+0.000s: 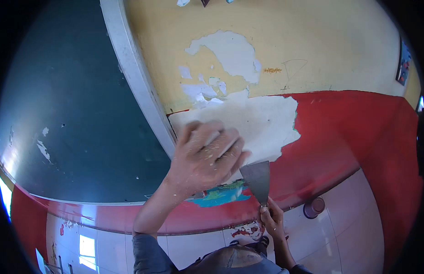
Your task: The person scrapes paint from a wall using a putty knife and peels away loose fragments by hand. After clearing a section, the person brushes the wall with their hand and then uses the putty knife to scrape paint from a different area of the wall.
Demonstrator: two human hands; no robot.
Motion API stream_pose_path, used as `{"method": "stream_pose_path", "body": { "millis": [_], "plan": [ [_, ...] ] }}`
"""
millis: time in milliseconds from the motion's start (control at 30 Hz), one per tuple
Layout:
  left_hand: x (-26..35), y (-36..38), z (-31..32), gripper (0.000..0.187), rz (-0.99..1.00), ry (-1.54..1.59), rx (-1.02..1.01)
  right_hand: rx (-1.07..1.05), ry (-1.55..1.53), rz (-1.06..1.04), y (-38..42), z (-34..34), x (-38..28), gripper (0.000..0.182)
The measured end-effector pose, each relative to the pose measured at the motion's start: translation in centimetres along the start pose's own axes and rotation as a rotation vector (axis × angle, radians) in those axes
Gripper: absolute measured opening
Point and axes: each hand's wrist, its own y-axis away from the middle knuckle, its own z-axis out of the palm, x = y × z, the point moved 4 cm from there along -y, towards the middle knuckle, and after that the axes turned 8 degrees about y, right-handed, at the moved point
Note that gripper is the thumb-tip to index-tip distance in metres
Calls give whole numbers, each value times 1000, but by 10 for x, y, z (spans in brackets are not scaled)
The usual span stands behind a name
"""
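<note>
You seem to be scraping paint [321,114]: your right hand [272,215] clamps the scraper [257,178], blade up near the bare patch's [264,130] lower edge; your left hand's [208,153] fingers look slightly parted (blurred; contact unclear). Another stroke needs the blade laid flat.

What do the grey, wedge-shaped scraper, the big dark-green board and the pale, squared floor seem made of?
Grey, wedge-shaped scraper: probably dull metal, its blade thin-looking and evenly grey; handle mostly hidden.
Big dark-green board: a smooth, faintly shiny coating with pale chips; core unclear.
Pale, squared floor: likely glazed tile, given the joint lines and bright reflections.
</note>
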Motion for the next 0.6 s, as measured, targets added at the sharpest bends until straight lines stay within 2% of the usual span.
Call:
{"method": "stream_pose_path", "body": {
  "millis": [100, 200, 300, 500, 600],
  "plan": [
    [-8, -13, -19, 29, -171, -359, 235, -4, 9, 7, 0, 0, -1, 40],
    [-19, -17, -19, 25, -274, -436, 152, 14, -12, 30, 1, 0, -1, 39],
    [-27, -9, -18, 24, -170, -466, 187, 18, 2, 35, 2, -2, -1, 39],
    [-37, -17, -33, 24, -110, -430, 254, 39, 31, 36, 2, -5, 0, 39],
    [-39, -15, -43, 15, -149, -294, 330, 46, 15, 39, 2, -5, 2, 39]
  ]
}}
